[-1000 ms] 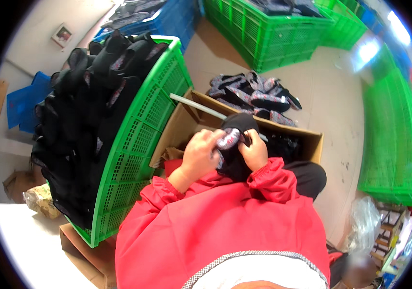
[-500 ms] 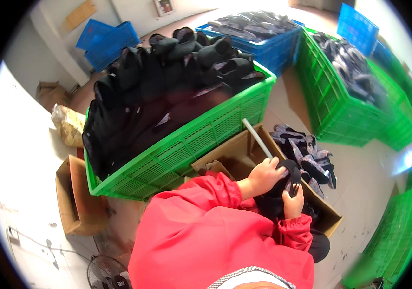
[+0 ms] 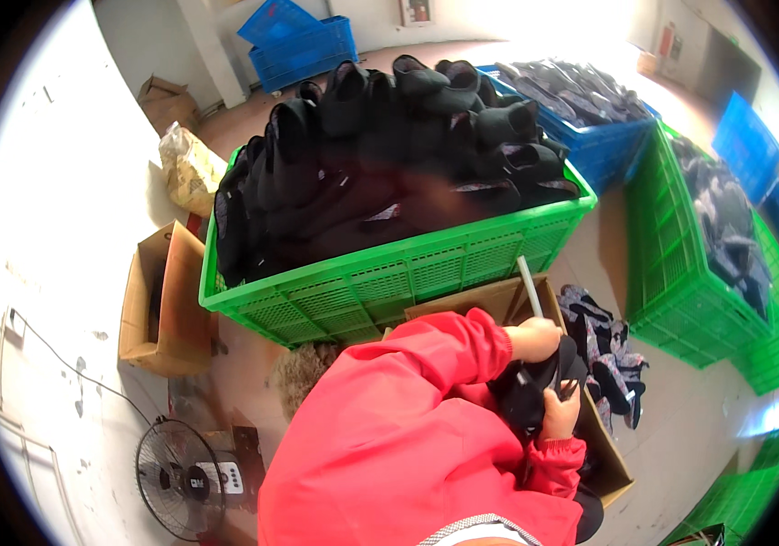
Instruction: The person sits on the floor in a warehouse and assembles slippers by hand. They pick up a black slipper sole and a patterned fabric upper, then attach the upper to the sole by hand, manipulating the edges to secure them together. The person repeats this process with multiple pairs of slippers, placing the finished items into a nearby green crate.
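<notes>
A black cloth shoe [image 3: 569, 361] is between my two hands, over the open cardboard box [image 3: 610, 470]. My left hand [image 3: 536, 339] is closed on its far edge, with the fingertips partly hidden behind the fabric. Just nearer, my right hand [image 3: 560, 414] is closed on the near edge, thumb up; a small dark part shows by the thumb, too small to name. More black fabric [image 3: 521, 400] lies under the hands. A pale rod [image 3: 529, 288] slants up from the box just beyond my left hand.
Ahead stands a green crate [image 3: 398, 262] heaped with black shoes. Patterned shoe pieces [image 3: 610, 350] lie on the floor right of the box. Another green crate [image 3: 672, 273] and a blue crate [image 3: 603, 150] hold grey pieces. A fan [image 3: 180, 480] and a carton [image 3: 163, 300] stand at left.
The view has swung left, so the crates sit further right and the fan shows more fully. Both hands keep hold of the black shoe; the left has turned, its fingers now less visible.
</notes>
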Demonstrator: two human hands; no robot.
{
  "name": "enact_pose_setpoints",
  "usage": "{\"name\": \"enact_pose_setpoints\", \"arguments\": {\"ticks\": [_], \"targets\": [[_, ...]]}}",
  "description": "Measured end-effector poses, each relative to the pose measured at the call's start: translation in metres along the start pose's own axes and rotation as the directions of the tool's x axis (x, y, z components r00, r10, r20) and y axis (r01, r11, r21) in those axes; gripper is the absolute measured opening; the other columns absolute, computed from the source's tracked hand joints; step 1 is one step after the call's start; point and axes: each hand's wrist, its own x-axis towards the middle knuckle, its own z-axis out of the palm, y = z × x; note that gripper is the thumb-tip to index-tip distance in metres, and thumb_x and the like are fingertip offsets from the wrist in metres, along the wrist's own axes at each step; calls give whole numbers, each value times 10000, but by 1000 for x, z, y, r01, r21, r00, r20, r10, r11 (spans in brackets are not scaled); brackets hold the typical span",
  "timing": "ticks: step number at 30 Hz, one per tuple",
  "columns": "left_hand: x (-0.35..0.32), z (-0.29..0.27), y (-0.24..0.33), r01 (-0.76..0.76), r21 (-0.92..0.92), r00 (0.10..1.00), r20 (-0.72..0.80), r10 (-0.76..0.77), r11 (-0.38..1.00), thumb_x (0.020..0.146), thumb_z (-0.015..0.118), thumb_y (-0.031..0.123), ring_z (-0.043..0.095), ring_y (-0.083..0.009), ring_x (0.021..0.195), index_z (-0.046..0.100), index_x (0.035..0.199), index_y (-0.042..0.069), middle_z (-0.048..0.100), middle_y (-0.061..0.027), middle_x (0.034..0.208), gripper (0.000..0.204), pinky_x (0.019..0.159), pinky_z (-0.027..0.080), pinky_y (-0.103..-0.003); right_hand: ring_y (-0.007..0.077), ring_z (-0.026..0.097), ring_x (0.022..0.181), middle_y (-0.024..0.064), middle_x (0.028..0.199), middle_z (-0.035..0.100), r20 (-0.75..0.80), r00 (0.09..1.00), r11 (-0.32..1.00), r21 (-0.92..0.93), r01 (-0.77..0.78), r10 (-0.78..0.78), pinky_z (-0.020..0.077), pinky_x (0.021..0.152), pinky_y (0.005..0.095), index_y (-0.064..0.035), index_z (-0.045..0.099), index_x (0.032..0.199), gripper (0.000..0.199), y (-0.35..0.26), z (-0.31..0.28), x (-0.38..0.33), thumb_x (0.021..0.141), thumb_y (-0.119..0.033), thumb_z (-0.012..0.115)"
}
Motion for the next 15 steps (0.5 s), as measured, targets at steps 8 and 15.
{"name": "enact_pose_setpoints", "arguments": {"ticks": [8, 15], "targets": [[-110, -45, -27, -172, -878, 634, -445, -632, 446, 908, 663, 176, 673, -170, 881, 699, 1099, 35, 703, -103, 1007, 240, 799, 537, -307, 82, 495, 777, -27, 880, 531, 69, 998, 933, 358, -31, 7, 447, 735, 246, -77, 552, 959, 178, 2, 17, -12, 824, 12, 625], [-147, -79, -14, -369, -804, 766, 20, -642, -466, 905, 700, 212, 637, -136, 928, 592, 1199, -11, 681, -64, 1048, 385, 839, 520, -306, 55, 457, 669, -45, 756, 521, 308, 951, 985, 157, -71, 19, 374, 633, 191, -70, 564, 914, 113, -33, 41, 1, 827, -8, 601]]}}
